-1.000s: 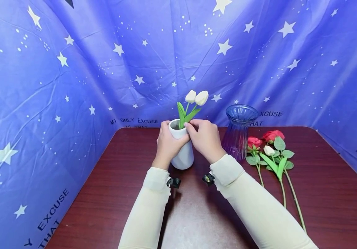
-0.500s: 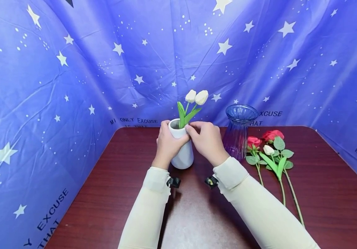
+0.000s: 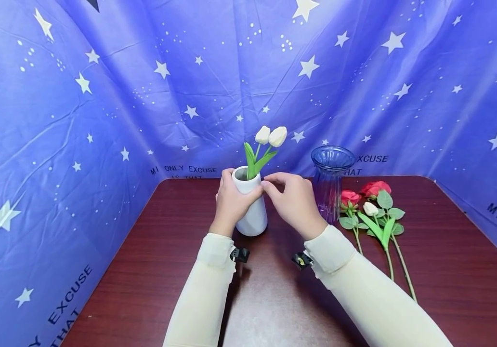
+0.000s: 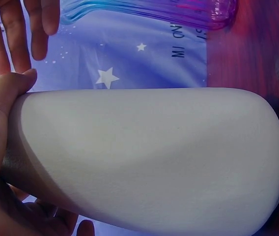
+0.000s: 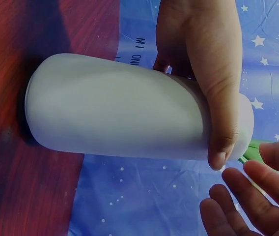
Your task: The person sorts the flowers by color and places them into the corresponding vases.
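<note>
A white vase stands on the table, with two white tulips upright in its mouth and leaning right. My left hand grips the vase just below the rim, the thumb lying across its near side. In the right wrist view that thumb wraps the vase neck. Close to the rim on the right is my right hand, its fingers loosely bent and apart from the thumb, with nothing between them. The lower tulip stems are hidden inside the vase.
A blue-purple glass vase stands right of my right hand. Beyond it on the table lie red roses and another white tulip. A star-printed blue cloth encloses the back and sides.
My right hand has let go of the tulips and drawn back slightly down and right from the vase rim. The left hand keeps its hold. The head view has shifted a little.
</note>
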Available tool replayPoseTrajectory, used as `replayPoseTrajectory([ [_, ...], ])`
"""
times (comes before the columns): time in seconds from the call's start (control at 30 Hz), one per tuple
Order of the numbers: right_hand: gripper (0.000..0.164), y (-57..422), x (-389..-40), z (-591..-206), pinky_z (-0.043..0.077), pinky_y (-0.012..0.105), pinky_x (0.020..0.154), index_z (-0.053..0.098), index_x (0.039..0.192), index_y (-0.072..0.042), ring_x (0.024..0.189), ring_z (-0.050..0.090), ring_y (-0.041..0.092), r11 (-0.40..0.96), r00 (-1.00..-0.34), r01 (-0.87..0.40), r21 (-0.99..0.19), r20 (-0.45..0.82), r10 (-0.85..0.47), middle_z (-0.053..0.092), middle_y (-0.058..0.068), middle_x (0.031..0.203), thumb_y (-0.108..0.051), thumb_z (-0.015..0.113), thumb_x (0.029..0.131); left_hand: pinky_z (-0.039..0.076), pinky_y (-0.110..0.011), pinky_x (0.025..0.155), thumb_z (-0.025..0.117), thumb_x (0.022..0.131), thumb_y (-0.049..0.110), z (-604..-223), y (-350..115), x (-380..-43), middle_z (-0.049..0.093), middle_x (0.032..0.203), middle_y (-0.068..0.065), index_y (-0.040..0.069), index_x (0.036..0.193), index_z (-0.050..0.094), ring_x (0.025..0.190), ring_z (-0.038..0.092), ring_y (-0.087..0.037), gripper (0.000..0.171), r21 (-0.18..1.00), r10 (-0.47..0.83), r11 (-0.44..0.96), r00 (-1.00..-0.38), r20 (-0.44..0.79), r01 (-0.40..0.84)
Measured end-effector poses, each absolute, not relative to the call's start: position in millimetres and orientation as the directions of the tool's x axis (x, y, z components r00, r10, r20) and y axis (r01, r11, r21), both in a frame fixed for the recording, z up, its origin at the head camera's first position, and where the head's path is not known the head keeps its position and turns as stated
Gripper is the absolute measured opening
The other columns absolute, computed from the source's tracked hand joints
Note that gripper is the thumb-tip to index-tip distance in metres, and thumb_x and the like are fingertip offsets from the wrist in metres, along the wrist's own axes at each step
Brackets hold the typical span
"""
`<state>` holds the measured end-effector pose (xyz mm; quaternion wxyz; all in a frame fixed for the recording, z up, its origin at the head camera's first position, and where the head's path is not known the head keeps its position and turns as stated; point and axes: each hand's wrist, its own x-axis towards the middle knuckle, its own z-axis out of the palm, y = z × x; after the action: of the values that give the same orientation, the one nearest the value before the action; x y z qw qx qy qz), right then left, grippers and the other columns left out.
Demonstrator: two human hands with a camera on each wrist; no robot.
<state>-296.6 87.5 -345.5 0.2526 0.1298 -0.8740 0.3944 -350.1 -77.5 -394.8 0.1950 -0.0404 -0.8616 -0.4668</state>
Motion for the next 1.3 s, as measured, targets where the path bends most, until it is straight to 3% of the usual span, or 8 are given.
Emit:
replayPoseTrajectory([
  [0.4,0.021,96.5,-285.4,-345.4,0.053,0.039,0.074,0.081,0.107,-0.016,0.085,0.071,0.016,0.673,-0.804,-0.473,-0.568,0.592,-0.065,0.08,-0.002,0.101,-0.031,0.075,0.095,0.046,-0.05,0.094,0.083,0.071,0.061,-395.8,-78.1,-350.0,0.058,0.119,-0.002,0.018,0.135,0.044,0.105,0.06,-0.027,0.087,0.788,-0.12,0.56,-0.917,0.381,0.254],
  [0.93,0.021,111.9,-268.7,-342.4,0.057,0.041,0.085,0.081,0.109,-0.016,0.101,0.074,0.018,0.678,-0.795,-0.484,-0.553,0.601,-0.077,0.08,0.0,0.106,-0.029,0.079,0.092,0.049,-0.048,0.092,0.085,0.068,0.066,-393.5,-75.6,-348.7,0.058,0.121,0.001,0.019,0.135,0.044,0.105,0.061,-0.027,0.092,0.789,-0.131,0.56,-0.913,0.387,0.254],
  [1.3,0.02,126.2,-255.4,-347.6,0.053,0.039,0.078,0.081,0.107,-0.016,0.092,0.074,0.018,0.695,-0.807,-0.458,-0.554,0.588,-0.064,0.08,-0.002,0.103,-0.028,0.08,0.091,0.05,-0.049,0.092,0.085,0.068,0.066,-395.0,-75.7,-349.2,0.059,0.122,0.0,0.018,0.136,0.044,0.107,0.06,-0.028,0.093,0.795,-0.135,0.555,-0.917,0.375,0.244],
])
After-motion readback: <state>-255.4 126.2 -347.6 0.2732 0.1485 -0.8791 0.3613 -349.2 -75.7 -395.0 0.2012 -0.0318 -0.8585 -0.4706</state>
